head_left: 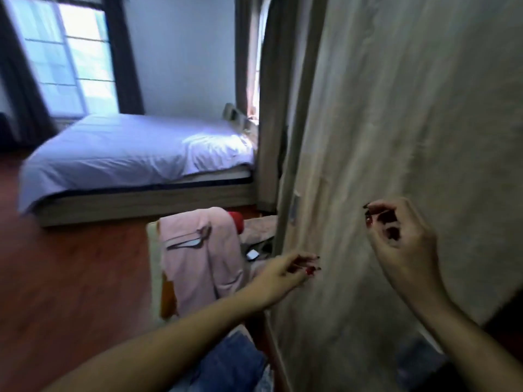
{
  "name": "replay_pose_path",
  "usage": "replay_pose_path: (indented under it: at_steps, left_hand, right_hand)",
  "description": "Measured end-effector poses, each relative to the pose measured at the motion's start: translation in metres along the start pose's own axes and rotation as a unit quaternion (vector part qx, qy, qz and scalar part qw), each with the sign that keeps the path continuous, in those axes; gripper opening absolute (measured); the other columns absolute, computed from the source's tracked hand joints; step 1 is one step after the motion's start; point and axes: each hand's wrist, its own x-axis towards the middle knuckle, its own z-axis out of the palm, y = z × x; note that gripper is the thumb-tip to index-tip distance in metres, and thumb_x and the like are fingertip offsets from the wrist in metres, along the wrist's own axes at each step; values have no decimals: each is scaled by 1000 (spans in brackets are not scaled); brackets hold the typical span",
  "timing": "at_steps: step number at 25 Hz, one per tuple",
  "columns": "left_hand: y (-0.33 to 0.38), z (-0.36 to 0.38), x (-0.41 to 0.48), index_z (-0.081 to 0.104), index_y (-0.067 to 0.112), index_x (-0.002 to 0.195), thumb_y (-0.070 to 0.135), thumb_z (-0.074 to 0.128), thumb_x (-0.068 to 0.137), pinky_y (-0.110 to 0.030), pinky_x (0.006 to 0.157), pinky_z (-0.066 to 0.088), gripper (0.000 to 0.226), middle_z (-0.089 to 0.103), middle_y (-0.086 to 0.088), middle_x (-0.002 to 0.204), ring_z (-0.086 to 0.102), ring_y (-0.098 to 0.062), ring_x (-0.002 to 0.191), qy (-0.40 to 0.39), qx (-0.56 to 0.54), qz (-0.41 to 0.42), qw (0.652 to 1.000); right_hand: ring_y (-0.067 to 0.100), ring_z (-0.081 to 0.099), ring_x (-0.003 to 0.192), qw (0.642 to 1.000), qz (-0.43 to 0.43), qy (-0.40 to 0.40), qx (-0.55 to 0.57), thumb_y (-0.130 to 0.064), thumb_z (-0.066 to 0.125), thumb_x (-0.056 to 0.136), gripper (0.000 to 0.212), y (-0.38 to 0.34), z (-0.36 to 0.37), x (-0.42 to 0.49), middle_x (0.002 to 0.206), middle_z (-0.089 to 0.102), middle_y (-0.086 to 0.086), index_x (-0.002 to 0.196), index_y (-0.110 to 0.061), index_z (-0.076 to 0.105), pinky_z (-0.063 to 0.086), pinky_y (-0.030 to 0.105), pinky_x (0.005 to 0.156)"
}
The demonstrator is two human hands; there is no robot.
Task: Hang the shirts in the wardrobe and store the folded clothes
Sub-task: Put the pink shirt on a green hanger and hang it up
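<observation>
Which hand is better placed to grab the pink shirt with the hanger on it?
Left. The left hand hovers at the edge of the wardrobe door, next to the pink shirt; the right hand is farther off, across the door's face.

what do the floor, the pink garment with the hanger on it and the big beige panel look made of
Floor: reddish-brown wood or wood-look laminate, semi-gloss; it shows a soft sheen.
Pink garment: soft cloth, matte; it drapes and creases.
Hanger: pale, smooth, probably plastic, too blurred to be sure.
Beige panel: matte, with faint vertical streaks like wood-grain laminate, though it could be cloth.
</observation>
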Motion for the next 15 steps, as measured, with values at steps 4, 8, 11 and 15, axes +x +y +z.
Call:
replay_pose_path:
  at_steps: [4,8,11,15]
  left_hand:
    - [-74,-157,11,63,14,105,1,56,89,-35,88,51,21,68,-11,108,63,-20,97,207,81,-69,973]
    - [-139,-285,37,69,8,95,1,57,86,-29,83,47,16,71,-12,103,65,-27,96,321,212,-145,911]
    - [-182,-348,53,70,5,97,7,57,85,-34,86,46,18,70,-15,105,62,-31,99,330,330,-180,866]
    - [-225,-377,66,66,0,98,29,44,95,-38,80,48,37,66,-25,107,60,-39,97,236,347,-336,843]
  right_hand:
    - [6,56,74,994,26,-100,41,4,59,80,21,10,162,24,90,58,2,93,-13,62,45,13,66]
    - [18,57,80,982,36,-181,30,5,59,75,16,16,313,43,88,63,10,86,-6,62,39,17,73]
    - [18,56,78,966,92,-240,24,-8,62,80,4,24,400,40,84,62,7,84,-8,62,46,26,74]
    - [23,54,69,908,199,-369,-17,-35,60,85,30,29,467,18,72,61,9,70,-10,55,43,35,64]
